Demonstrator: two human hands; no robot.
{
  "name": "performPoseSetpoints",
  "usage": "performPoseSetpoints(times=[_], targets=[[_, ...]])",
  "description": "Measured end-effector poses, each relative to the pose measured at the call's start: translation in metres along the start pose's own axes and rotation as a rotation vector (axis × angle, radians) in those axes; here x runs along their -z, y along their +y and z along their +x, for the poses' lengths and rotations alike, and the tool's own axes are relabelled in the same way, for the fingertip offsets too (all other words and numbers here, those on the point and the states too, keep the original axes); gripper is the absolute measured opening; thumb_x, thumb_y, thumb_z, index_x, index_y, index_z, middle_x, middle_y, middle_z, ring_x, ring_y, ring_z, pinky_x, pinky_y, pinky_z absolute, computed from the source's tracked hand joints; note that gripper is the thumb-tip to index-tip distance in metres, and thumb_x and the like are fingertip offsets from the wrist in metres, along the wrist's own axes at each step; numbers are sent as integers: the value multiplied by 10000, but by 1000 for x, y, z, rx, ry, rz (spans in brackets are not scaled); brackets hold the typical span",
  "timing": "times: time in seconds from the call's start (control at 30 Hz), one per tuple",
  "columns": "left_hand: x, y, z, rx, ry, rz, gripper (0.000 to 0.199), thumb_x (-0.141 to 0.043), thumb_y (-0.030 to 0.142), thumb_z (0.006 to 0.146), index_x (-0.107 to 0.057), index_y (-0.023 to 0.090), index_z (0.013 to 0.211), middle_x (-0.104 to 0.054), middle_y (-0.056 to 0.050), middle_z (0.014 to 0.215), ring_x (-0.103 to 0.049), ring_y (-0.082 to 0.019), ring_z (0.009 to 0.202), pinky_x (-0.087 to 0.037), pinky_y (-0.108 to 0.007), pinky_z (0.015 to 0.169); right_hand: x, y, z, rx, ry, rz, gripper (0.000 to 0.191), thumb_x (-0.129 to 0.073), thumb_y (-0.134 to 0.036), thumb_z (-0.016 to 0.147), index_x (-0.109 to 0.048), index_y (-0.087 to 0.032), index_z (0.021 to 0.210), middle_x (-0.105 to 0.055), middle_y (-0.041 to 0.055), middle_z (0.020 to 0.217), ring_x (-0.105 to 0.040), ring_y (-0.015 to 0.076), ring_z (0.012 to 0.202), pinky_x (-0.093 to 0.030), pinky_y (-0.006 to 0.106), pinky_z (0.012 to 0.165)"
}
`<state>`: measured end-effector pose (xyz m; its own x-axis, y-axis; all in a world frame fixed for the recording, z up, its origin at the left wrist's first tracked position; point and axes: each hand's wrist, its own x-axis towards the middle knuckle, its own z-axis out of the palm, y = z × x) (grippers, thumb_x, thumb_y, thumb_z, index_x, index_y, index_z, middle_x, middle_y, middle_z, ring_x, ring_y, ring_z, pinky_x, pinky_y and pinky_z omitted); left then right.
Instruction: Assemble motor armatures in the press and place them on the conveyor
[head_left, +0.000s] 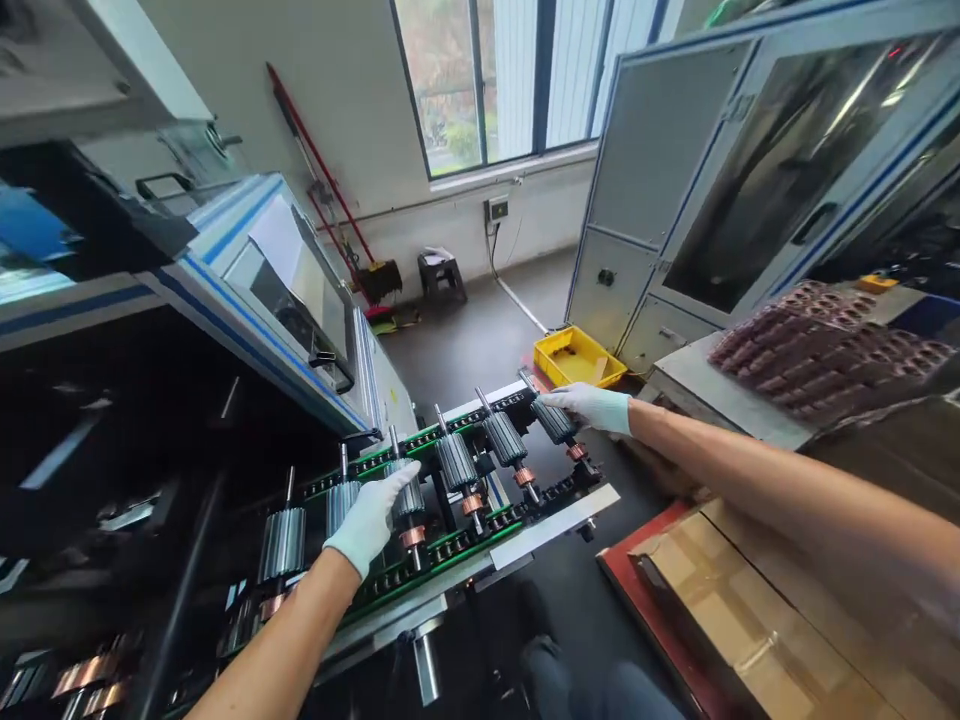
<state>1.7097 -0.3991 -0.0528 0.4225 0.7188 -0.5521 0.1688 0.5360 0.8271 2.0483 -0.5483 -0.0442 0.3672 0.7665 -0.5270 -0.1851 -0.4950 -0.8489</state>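
Motor armatures with ribbed steel cores, copper commutators and thin shafts lie in a row across a chain conveyor (457, 548). My left hand (373, 518), in a white glove, is closed over one armature (409, 497) near the middle of the row; some of its fingers are hidden. At the far right end, my gloved right hand (592, 403) grips the core of the last armature (556, 424), which sits at the conveyor's end. Between my hands rest two more, a nearer armature (456, 460) and a farther armature (505, 440), neither touched.
A machine cabinet (262, 270) borders the conveyor on the left. Beyond its end a yellow bin (577, 352) sits on the floor. Cardboard boxes (750, 600) are stacked at lower right, near a table (720, 385) bearing stacked reddish-brown parts (825, 335).
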Motion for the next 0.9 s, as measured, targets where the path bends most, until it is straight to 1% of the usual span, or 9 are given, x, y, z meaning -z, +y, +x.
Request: performPoseSetpoints(times=[0.1,0.2,0.33,0.4,0.47,0.6,0.7,0.8,0.9], targets=[[-6,2,4,161,-60,31,441,-779,385,654,-703,126,1003,-738,-109,987,-696,-236,896,-578,-336,789,4,10,22,-145,-165,153,347,-734,-408,761,-603,-133,928,-665,26,707,-601,135,594,-531,267,573],[-12,5,6,259,-1,11,384,-764,373,679,-700,125,965,-740,-106,901,-701,-226,770,-601,-358,700,7,18,31,-286,-306,273,339,-699,-432,790,-586,-158,955,-687,41,761,-653,176,675,-558,324,640],[-24,16,-1,196,138,-60,248,-751,297,683,-708,156,882,-743,-82,886,-702,-249,847,-608,-382,750,8,18,35,-392,-313,374,299,-641,-413,831,-597,-158,980,-706,53,792,-676,190,723,-568,347,720],[-32,21,-4,146,197,-80,199,-744,274,679,-714,183,853,-745,-61,928,-684,-260,954,-597,-379,813,4,10,34,-401,-317,391,300,-602,-419,852,-606,-156,997,-712,56,822,-678,188,748,-562,349,761],[-40,23,-4,180,177,-115,192,-730,270,682,-715,198,860,-744,-49,954,-653,-274,1043,-581,-383,860,-5,-1,30,-402,-363,388,319,-558,-440,875,-614,-153,1003,-713,59,853,-676,180,755,-557,332,764],[-50,17,7,331,11,-202,335,-716,308,678,-710,160,978,-739,-81,964,-642,-339,1056,-572,-451,851,-31,-17,25,-392,-547,442,356,-513,-446,897,-623,-140,1041,-709,63,884,-669,162,761,-548,276,711],[-53,11,12,359,-91,-265,470,-733,351,671,-678,140,1087,-731,-93,1015,-662,-332,1011,-565,-444,861,-44,-18,23,-352,-624,505,347,-543,-421,885,-629,-130,1054,-708,74,913,-668,162,792,-541,252,698],[-55,7,10,293,-77,-301,459,-748,338,668,-674,162,1086,-728,-69,1046,-658,-284,1031,-531,-408,939,-50,-16,20,-321,-566,480,322,-586,-413,865,-644,-124,994,-707,68,858,-654,146,703,-524,226,623],[-57,4,0,119,-14,-264,382,-797,245,595,-710,196,964,-734,-30,1028,-639,-250,1074,-493,-357,999,-57,-17,13,-272,-505,463,286,-613,-400,850,-658,-127,921,-694,44,764,-618,119,597,-494,205,556]])
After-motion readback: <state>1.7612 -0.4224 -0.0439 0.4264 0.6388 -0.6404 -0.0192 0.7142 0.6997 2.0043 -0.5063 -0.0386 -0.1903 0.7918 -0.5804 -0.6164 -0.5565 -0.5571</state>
